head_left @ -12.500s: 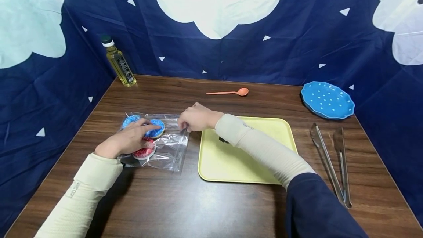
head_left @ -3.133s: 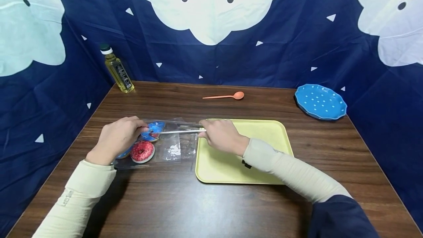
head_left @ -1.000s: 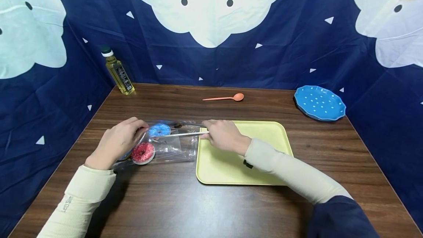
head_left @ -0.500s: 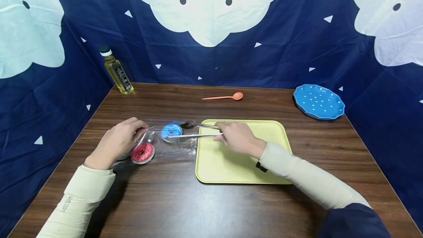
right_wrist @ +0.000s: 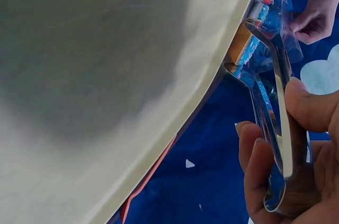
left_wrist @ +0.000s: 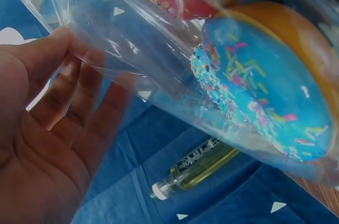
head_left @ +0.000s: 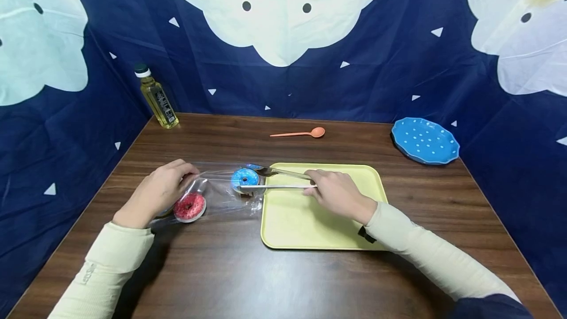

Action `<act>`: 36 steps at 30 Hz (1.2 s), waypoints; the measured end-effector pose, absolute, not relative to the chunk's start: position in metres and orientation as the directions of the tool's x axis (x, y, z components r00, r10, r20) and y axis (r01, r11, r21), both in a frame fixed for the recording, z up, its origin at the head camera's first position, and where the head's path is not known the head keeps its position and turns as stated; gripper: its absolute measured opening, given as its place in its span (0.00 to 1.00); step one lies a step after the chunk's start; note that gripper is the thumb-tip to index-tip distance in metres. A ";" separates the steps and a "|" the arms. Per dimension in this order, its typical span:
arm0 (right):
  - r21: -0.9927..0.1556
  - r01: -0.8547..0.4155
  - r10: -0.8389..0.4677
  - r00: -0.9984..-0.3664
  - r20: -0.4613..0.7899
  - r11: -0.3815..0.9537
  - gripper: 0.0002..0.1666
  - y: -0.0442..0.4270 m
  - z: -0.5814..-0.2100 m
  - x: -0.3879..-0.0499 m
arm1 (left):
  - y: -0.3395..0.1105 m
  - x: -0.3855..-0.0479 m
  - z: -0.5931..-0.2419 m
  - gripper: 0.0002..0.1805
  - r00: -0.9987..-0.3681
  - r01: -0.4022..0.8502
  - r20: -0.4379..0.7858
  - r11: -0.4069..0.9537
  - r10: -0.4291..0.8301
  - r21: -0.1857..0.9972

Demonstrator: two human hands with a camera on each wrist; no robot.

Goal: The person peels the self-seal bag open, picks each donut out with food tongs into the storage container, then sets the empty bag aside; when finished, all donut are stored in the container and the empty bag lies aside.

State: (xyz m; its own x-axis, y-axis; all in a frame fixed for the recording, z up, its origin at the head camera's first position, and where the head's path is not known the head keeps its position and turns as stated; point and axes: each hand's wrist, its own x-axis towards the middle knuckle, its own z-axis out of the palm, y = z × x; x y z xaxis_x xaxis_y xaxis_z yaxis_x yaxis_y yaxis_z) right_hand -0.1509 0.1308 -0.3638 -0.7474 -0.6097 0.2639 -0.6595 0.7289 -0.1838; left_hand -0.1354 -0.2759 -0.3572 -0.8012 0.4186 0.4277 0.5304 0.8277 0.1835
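On the left, the left hand (head_left: 157,191) pinches the edge of a clear bag (head_left: 217,200), with a red donut (head_left: 189,206) inside, just right of the hand and toward the near side. Farther right, a blue donut (head_left: 245,176) sits near the bag's right end, between the ends of metal tongs (head_left: 283,187) that the right hand (head_left: 341,196) grips above the yellow tray (head_left: 288,233).

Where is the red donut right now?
In the head view, the red donut lies inside the clear bag, left of the yellow tray and beside the person's left hand.
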 end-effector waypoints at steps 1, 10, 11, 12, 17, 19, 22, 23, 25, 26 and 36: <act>-0.187 -0.656 -0.605 -0.750 0.269 0.731 0.23 0.134 -0.365 -0.150 | -0.276 -0.135 -0.358 0.03 -0.800 0.532 0.428 0.826 0.420 0.185; -0.206 -0.614 -0.549 -0.782 0.296 0.762 0.23 0.159 -0.364 -0.140 | -0.276 -0.136 -0.357 0.04 -0.810 0.520 0.419 0.834 0.411 0.187; -0.208 -0.611 -0.545 -0.783 0.300 0.764 0.22 0.162 -0.364 -0.139 | -0.276 -0.136 -0.356 0.04 -0.810 0.520 0.419 0.834 0.411 0.187; -0.209 -0.608 -0.541 -0.785 0.302 0.766 0.21 0.165 -0.364 -0.138 | -0.276 -0.137 -0.356 0.04 -0.810 0.520 0.417 0.833 0.411 0.189; -0.213 -0.606 -0.532 -0.784 0.320 0.766 0.20 0.177 -0.364 -0.132 | -0.277 -0.138 -0.358 0.04 -0.800 0.534 0.427 0.824 0.422 0.187; -0.212 -0.603 -0.525 -0.786 0.328 0.769 0.20 0.183 -0.364 -0.130 | -0.277 -0.138 -0.359 0.04 -0.794 0.542 0.432 0.820 0.427 0.185; -0.208 -0.587 -0.507 -0.795 0.333 0.783 0.21 0.192 -0.364 -0.126 | -0.277 -0.139 -0.360 0.04 -0.786 0.552 0.439 0.814 0.434 0.183; -0.206 -0.580 -0.500 -0.799 0.334 0.788 0.22 0.195 -0.364 -0.125 | -0.277 -0.139 -0.360 0.04 -0.785 0.553 0.441 0.813 0.435 0.182; -0.201 -0.565 -0.486 -0.808 0.334 0.800 0.23 0.201 -0.365 -0.122 | -0.277 -0.139 -0.360 0.04 -0.784 0.554 0.442 0.812 0.436 0.182; -0.200 -0.560 -0.481 -0.810 0.335 0.804 0.23 0.203 -0.365 -0.121 | -0.277 -0.139 -0.360 0.04 -0.785 0.554 0.441 0.812 0.436 0.182; -0.217 -0.503 -0.415 -0.840 0.349 0.836 0.24 0.227 -0.369 -0.110 | -0.276 -0.138 -0.360 0.04 -0.797 0.540 0.425 0.822 0.429 0.182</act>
